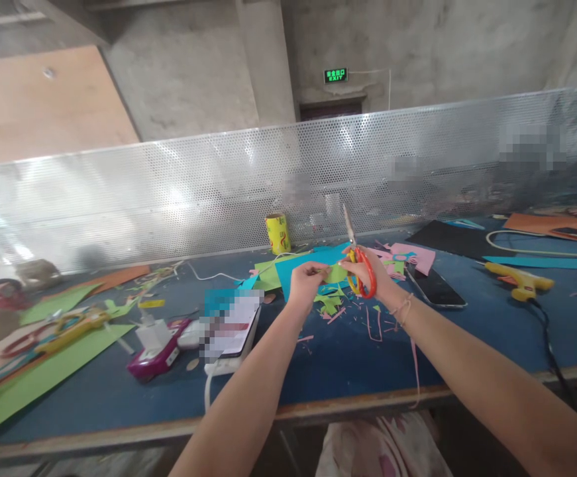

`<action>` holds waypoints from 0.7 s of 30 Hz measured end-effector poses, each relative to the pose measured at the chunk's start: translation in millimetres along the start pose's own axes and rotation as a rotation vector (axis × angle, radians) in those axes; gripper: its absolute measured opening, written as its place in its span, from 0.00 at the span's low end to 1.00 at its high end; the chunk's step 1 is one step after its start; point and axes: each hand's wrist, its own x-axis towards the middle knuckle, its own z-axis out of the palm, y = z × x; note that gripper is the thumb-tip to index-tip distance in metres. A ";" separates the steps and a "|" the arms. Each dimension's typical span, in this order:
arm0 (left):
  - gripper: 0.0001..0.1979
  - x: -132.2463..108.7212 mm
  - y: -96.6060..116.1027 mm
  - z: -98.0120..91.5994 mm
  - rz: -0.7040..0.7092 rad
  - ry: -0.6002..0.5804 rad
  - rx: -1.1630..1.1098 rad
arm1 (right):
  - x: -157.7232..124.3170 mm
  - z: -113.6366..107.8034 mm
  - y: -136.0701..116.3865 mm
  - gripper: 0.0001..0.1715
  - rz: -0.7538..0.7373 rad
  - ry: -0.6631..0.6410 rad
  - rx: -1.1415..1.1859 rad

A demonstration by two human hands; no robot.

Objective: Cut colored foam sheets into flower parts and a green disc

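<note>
Above the middle of the table, my left hand [309,283] pinches a small piece of green paper [336,273]. My right hand [371,268] is closed around a pair of scissors [350,228] with red and yellow handles, its blades pointing up and away. The fingertips of my right hand are close to the green paper's right edge. Beneath my hands lie a blue paper sheet [285,270] and green paper scraps [328,303]. Thin pink paper strips [375,324] are scattered on the tabletop near my right wrist.
A yellow tape roll [278,233] stands near the perforated metal screen [209,179]. To the right lie a dark phone [437,288] and a yellow glue gun [521,281] with a cord. At left are a purple power strip [156,358], another phone [236,328] and green paper [54,381].
</note>
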 end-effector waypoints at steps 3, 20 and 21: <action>0.11 -0.9 0.3 -0.6 -0.053 0.008 -0.053 | 0.0 -0.3 -1.3 0.19 0.096 0.041 0.152; 0.08 -10.1 -6.4 4.8 -0.208 -0.329 0.278 | -2.1 -10.4 -5.3 0.14 -0.062 -0.297 -0.080; 0.09 -10.8 -6.9 5.7 -0.218 -0.336 0.259 | -2.7 -10.0 -6.5 0.14 -0.064 -0.284 -0.096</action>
